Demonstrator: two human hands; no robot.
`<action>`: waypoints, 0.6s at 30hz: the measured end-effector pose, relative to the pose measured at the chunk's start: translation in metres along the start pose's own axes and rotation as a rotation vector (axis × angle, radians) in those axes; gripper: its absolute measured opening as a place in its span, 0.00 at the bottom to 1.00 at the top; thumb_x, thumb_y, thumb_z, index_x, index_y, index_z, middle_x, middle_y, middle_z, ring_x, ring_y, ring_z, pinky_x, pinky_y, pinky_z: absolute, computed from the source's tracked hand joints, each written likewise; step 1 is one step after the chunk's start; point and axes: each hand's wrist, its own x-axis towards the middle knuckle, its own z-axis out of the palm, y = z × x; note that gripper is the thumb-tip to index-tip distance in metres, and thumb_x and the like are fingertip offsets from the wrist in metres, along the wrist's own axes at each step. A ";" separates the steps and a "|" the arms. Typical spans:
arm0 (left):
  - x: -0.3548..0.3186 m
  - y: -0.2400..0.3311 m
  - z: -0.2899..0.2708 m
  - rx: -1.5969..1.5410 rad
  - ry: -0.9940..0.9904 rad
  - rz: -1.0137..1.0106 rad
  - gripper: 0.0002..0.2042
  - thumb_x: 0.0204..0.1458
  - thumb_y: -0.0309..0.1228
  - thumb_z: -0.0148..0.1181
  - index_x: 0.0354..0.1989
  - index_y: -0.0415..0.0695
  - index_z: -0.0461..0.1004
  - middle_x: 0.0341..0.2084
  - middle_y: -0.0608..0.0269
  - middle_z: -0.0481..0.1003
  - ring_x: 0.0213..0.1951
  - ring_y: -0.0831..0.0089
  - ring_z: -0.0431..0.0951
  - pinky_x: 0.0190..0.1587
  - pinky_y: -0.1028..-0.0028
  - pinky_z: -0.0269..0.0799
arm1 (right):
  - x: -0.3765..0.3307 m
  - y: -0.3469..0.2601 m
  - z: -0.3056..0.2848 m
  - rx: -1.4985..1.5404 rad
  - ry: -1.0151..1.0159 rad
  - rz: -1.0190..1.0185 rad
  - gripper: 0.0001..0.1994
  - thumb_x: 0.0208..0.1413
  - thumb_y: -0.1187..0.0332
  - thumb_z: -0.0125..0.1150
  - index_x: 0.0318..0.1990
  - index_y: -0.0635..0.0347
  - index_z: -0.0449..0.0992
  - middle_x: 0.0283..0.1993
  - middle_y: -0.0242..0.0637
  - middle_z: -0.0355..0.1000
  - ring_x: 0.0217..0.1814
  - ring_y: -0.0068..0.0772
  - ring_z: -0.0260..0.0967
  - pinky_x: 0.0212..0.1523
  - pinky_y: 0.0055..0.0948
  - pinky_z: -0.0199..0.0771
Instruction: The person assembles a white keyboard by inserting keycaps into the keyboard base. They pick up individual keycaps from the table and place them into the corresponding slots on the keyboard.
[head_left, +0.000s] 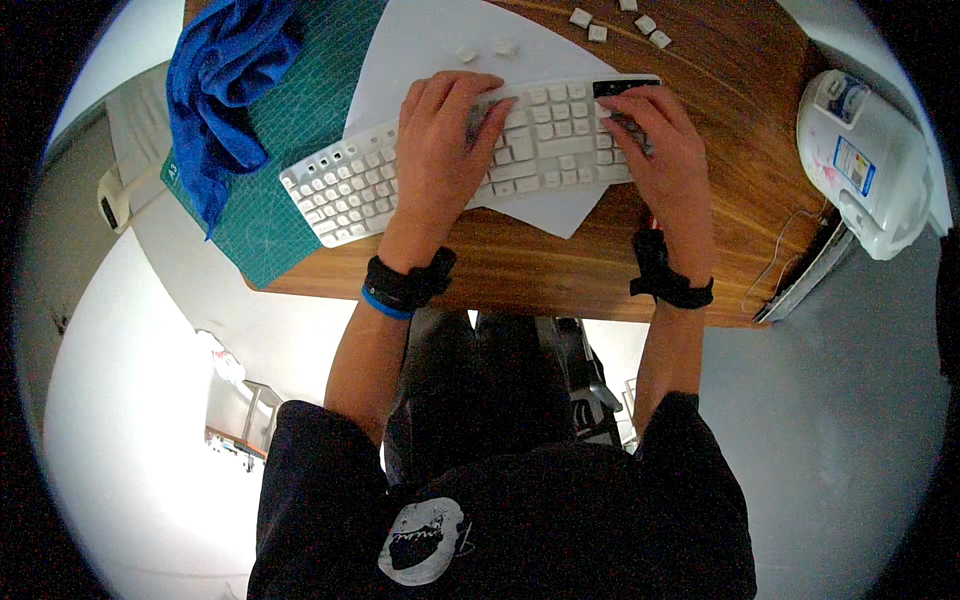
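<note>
**Both hands on a white keyboard, keycaps coming off at its right end**

Far left edge of the table (520, 275): blue cloth (225, 95) bunched on a green cutting mat (290, 150), mat running off the table's left corner. White paper sheet (440, 40) next, lying under the keyboard (440, 160) and reaching toward the far edge. Keyboard sits slanted across the middle of the table, left end nearer the near edge, right end toward the far edge.

Left hand (440, 150): lies palm down over the keyboard's middle, fingers loosely curled onto the keys, pressing or steadying; it grips nothing that I can see. Black strap and blue band on that wrist.

Right hand (660, 150): on the keyboard's right end, fingers bent down onto a dark patch where caps look missing. Fingertips hidden, so cannot tell whether a cap or tool is pinched.

Two loose keycaps (485, 50) lie on the paper past the keyboard; more loose keycaps (620, 25) near the far edge, right of centre. A white appliance (865, 165) stands off the table's right edge.

Step, as judged: partway into stripping keys, right block in hand, most keys in place. Next move calls for the left hand holding the board flat while the right lifts a cap straight up, not sideways.
</note>
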 end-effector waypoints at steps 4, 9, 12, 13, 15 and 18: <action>0.000 -0.006 -0.005 -0.019 0.010 -0.005 0.11 0.57 0.29 0.70 0.48 0.45 0.81 0.44 0.54 0.80 0.50 0.51 0.78 0.54 0.58 0.75 | 0.002 -0.004 0.000 -0.032 -0.025 0.047 0.12 0.62 0.68 0.68 0.52 0.53 0.82 0.53 0.41 0.76 0.54 0.52 0.77 0.55 0.46 0.81; 0.001 -0.019 -0.021 0.058 0.026 -0.116 0.11 0.58 0.29 0.69 0.49 0.43 0.80 0.44 0.52 0.79 0.50 0.51 0.78 0.54 0.58 0.75 | 0.004 -0.008 -0.001 -0.013 -0.025 0.055 0.12 0.62 0.67 0.68 0.52 0.52 0.82 0.53 0.41 0.76 0.53 0.51 0.77 0.54 0.45 0.81; 0.006 -0.022 -0.024 0.049 0.064 -0.139 0.14 0.58 0.30 0.70 0.51 0.42 0.79 0.44 0.52 0.79 0.50 0.51 0.78 0.54 0.58 0.74 | 0.009 -0.017 -0.002 0.010 -0.001 0.104 0.12 0.62 0.67 0.68 0.52 0.53 0.81 0.52 0.41 0.76 0.53 0.50 0.77 0.53 0.45 0.80; 0.007 -0.021 -0.023 0.047 0.073 -0.138 0.15 0.57 0.31 0.70 0.52 0.42 0.79 0.43 0.52 0.79 0.50 0.51 0.78 0.54 0.57 0.74 | 0.012 -0.020 -0.001 0.020 0.009 0.130 0.12 0.62 0.66 0.68 0.51 0.54 0.81 0.52 0.41 0.76 0.53 0.50 0.77 0.53 0.44 0.80; 0.012 -0.022 -0.020 0.055 0.061 -0.135 0.17 0.56 0.32 0.71 0.53 0.42 0.79 0.42 0.52 0.79 0.49 0.51 0.78 0.54 0.56 0.73 | 0.017 -0.024 0.002 0.051 0.012 0.162 0.12 0.62 0.65 0.69 0.51 0.54 0.81 0.51 0.41 0.76 0.52 0.50 0.77 0.53 0.44 0.79; 0.018 -0.023 -0.017 0.077 0.010 -0.126 0.18 0.55 0.32 0.71 0.55 0.46 0.78 0.41 0.55 0.78 0.46 0.52 0.77 0.51 0.56 0.72 | 0.028 -0.029 0.010 0.028 0.034 0.158 0.12 0.62 0.64 0.69 0.50 0.54 0.80 0.51 0.42 0.77 0.53 0.51 0.77 0.54 0.44 0.78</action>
